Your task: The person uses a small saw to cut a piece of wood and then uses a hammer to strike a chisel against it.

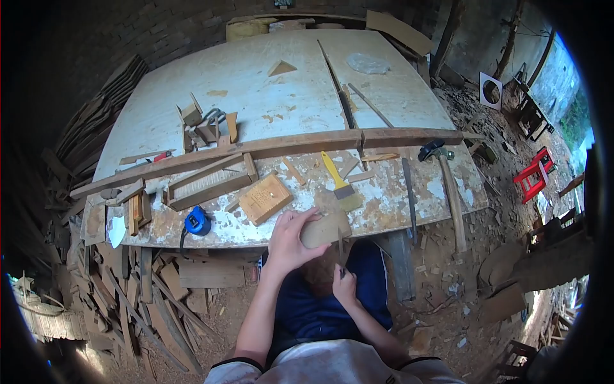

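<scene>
A pale wooden block (327, 229) with a rounded end lies at the bench's front edge. My left hand (293, 242) is closed around its left side, thumb on the near side and fingers on the far side. In my right hand (345, 285), fingers wrapped round the handle, is a narrow file-like tool (341, 246), pointing away from me with its blade right at the block's right end. Just beyond the block lies a yellow-handled paintbrush (332, 169). A thicker wood block with a pitted face (265, 199) sits to the left of it.
A blue tape measure (197, 221) and an open wooden frame (211, 183) lie on the bench's left side. To the right are a long dark bar (409, 198) and a hammer (451, 201) overhanging the edge. A long wooden rail (256, 148) crosses behind. Scrap wood (160, 313) covers the floor at left.
</scene>
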{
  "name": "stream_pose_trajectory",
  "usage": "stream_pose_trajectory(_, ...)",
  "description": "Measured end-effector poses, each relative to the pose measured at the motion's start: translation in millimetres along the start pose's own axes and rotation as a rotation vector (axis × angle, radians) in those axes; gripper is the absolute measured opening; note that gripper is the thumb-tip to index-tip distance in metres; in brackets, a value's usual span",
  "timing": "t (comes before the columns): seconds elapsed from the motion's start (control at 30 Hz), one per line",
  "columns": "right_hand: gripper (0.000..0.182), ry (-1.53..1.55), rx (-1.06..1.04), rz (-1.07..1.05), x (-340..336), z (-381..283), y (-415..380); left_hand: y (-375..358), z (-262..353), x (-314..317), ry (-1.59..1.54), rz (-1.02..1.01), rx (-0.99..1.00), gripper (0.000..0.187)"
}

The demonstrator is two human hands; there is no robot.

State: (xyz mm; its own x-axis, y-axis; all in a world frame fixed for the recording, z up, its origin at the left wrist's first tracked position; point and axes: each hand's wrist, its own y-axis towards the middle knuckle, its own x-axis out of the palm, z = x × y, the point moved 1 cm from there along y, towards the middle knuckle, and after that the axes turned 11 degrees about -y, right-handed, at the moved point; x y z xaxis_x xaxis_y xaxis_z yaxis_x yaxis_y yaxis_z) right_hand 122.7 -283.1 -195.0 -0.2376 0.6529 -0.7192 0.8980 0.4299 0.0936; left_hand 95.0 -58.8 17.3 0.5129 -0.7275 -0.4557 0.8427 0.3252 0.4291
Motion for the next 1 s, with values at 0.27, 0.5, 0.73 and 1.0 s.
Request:
stream_pose_trajectory(0.27, 0.036, -0.031, -0.014, 0.005, 1, 8, 0, 2, 4, -2, 0.000, 0.008, 0.016, 0.087)
stream_pose_trajectory(0.5, 0.039, -0.012, 0.050, -0.024, -5, 8, 3, 2, -3, -2, -0.013, 0.085, -0.008, 0.084)
stream_pose_trajectory(0.73, 0.037, 0.052, 0.016, -0.015, -22, -20, 12, -1, 1, -1, 0.002, 0.026, 0.013, 0.087)
stream_pose_trajectory(1.0, 0.036, 0.044, 0.018, 0.055, -9, -18, 9, -1, 5, -2, -0.020, 0.009, 0.019, 0.089)
